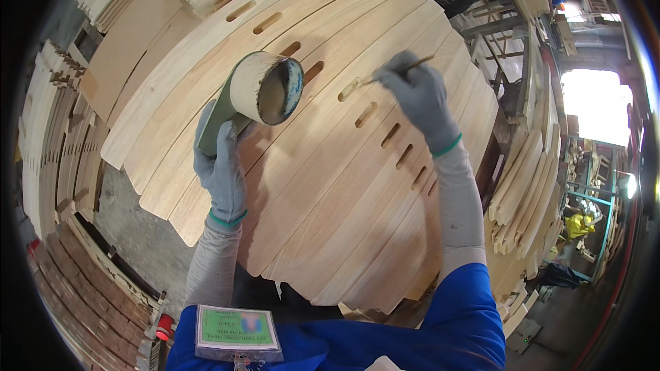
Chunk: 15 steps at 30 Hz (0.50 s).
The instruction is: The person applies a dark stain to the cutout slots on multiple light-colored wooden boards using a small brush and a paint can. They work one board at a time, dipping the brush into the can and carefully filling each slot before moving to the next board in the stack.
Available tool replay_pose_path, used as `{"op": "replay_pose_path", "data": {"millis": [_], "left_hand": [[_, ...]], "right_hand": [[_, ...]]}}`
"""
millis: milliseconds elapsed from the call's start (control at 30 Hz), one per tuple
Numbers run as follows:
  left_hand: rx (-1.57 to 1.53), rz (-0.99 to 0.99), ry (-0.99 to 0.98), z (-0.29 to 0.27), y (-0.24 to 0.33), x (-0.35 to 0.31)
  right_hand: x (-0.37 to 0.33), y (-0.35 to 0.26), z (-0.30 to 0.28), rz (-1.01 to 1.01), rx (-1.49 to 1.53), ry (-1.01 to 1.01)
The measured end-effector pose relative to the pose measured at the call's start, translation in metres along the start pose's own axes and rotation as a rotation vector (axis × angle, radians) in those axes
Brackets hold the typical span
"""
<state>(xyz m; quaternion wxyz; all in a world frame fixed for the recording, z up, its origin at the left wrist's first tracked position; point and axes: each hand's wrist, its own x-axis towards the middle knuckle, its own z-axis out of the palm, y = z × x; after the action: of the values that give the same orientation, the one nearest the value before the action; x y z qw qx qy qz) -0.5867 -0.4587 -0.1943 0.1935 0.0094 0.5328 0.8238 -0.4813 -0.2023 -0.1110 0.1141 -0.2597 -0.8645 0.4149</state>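
The left hand (221, 165), gloved, has its grip closed around a green glue can (258, 93), tilted with the mouth toward the work for easy dipping. The right hand (419, 96) pinches a thin brush (402, 69), tip at a slot (349, 89) in the stacked curved wooden slats (330, 185).

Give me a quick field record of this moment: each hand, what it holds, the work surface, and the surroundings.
left hand: gloved, holds a green can tilted, open mouth toward the camera
right hand: gloved, holds a thin brush, tip at a slot
work surface: curved wooden slats laid side by side, each with an oblong slot
can contents: pale paste inside, kind unclear
surroundings: stacked wood parts at left, more slats at right
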Motion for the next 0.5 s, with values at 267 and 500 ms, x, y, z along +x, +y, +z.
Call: {"op": "replay_pose_path", "data": {"millis": [267, 500], "left_hand": [[-0.059, 0.085, -0.070, 0.004, -0.009, 0.001], [-0.080, 0.073, -0.054, 0.003, -0.001, 0.000]], "right_hand": [[0.006, 0.017, -0.008, -0.149, 0.148, 0.025], [-0.006, -0.011, 0.013, -0.161, 0.048, -0.147]]}}
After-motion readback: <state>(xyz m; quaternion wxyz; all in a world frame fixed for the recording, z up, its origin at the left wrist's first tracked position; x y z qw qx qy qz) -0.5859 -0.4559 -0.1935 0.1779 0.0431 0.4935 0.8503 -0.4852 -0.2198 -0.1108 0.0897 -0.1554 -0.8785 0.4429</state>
